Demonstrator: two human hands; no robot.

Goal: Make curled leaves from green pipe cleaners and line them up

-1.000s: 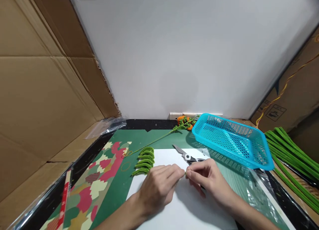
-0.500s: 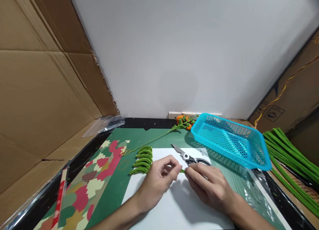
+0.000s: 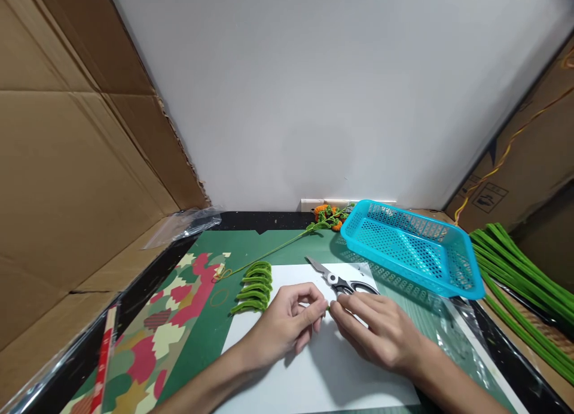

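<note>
Over a white sheet [image 3: 296,375], my left hand [image 3: 298,318] and my right hand [image 3: 374,327] meet almost fingertip to fingertip. A tiny bit of a green fuzzy piece [image 3: 328,308] shows between them, pinched in my right fingertips. The fingers of my left hand are curled with thumb against index, at the piece's other end; whether they grip it is hidden. Scissors [image 3: 332,278] with black and white handles lie just beyond my right hand. Several curved green fuzzy pieces [image 3: 255,287] lie in a row to the left of the scissors.
A blue perforated basket [image 3: 412,247] stands at the back right. Long green stems [image 3: 520,282] lie beyond it. An orange flower [image 3: 320,211] with a long stem rests at the back. A red strip [image 3: 104,360] lies at the left, near cardboard [image 3: 81,181].
My hands have drawn slightly closer, and less of the green piece shows between the fingertips. The lower fingers of my left hand show more. The whole view has shifted slightly.
</note>
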